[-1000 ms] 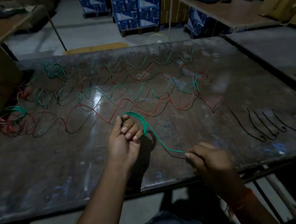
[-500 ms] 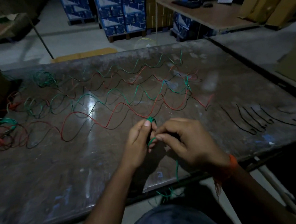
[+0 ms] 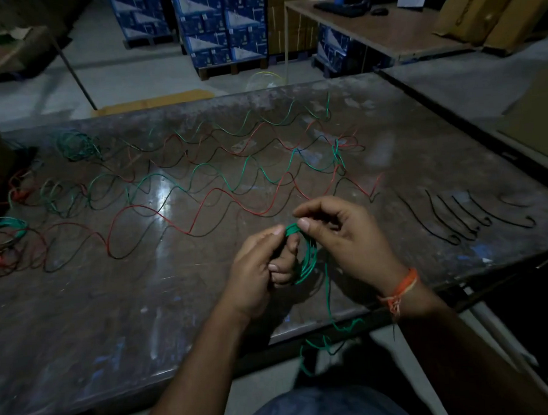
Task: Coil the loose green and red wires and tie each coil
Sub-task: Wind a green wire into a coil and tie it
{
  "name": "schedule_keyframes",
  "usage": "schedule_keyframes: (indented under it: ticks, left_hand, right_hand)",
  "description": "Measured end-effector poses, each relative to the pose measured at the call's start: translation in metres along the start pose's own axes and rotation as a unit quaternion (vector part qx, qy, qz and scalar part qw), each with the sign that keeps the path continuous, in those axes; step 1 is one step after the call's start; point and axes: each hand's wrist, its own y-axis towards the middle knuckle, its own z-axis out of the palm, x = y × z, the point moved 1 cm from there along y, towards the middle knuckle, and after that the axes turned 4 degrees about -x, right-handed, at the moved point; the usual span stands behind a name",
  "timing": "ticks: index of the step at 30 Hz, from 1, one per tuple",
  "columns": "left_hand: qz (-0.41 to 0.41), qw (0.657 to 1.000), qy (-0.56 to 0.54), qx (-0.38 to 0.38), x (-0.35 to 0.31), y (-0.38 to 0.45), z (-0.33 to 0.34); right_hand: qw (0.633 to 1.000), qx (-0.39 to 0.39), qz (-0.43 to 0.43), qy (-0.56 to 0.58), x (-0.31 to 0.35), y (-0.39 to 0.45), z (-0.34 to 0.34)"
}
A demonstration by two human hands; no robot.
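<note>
Compared with one second ago, the right hand [image 3: 347,238] has moved from the near worktop edge up to the left hand [image 3: 263,271], and the single loop has become a multi-turn green coil [image 3: 305,259]. Compared with half a second ago, the coil is more exposed between the hands.

Grip state: the left hand pinches the top of the green coil between thumb and fingers. The right hand pinches the same coil top with thumb and forefinger, its other fingers curled. The coil is held just above the worktop [image 3: 113,311], near its front edge. The free green tail [image 3: 328,299] runs down from the coil, over the edge, and hangs kinked below it.

No legible writing is visible; print on the blue cartons [image 3: 221,23] is too small to read.

The worktop is dark, scuffed and glossy, with a light reflection. Loose wavy red and green wires [image 3: 202,192] lie across it. Finished coils [image 3: 4,227] rest at the left edge. Short black wires [image 3: 457,220] lie in a row at the right. An orange wrist thread [image 3: 400,286] is on the right arm. The room is dim, with a concrete floor and a desk [image 3: 384,30] behind.
</note>
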Motion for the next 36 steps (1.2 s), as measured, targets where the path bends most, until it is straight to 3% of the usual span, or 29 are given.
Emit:
schedule_keyframes:
  ticks: [2,8,15,20,24,30,36]
  left_hand:
    - [-0.021,0.998,-0.067,0.001,0.002,0.0,0.005]
    - [-0.033,0.975,-0.221,0.002,0.014,0.003,0.022]
    - [-0.048,0.954,-0.296,0.013,0.027,0.006,0.056]
    - [-0.023,0.948,-0.315,-0.05,0.045,0.004,0.075]
    - [0.017,0.94,-0.316,-0.128,0.052,-0.003,0.081]
    - [0.046,0.935,-0.276,-0.217,0.069,-0.016,0.097]
    - [0.036,0.945,-0.189,-0.264,0.082,-0.021,0.113]
  right_hand:
    - [0.998,0.011,-0.018,-0.051,-0.011,-0.004,-0.003]
    - [0.994,0.1,0.051,-0.007,-0.029,-0.02,-0.015]
    - [1.0,0.015,0.017,-0.005,-0.032,-0.034,-0.037]
    - [0.985,0.073,0.108,0.113,-0.048,-0.05,-0.059]
    - [0.968,0.135,0.162,0.133,-0.083,-0.077,-0.072]
    - [0.978,0.026,0.175,0.106,-0.107,-0.104,-0.096]
    - [0.997,-0.002,0.081,-0.018,-0.102,-0.108,-0.121]
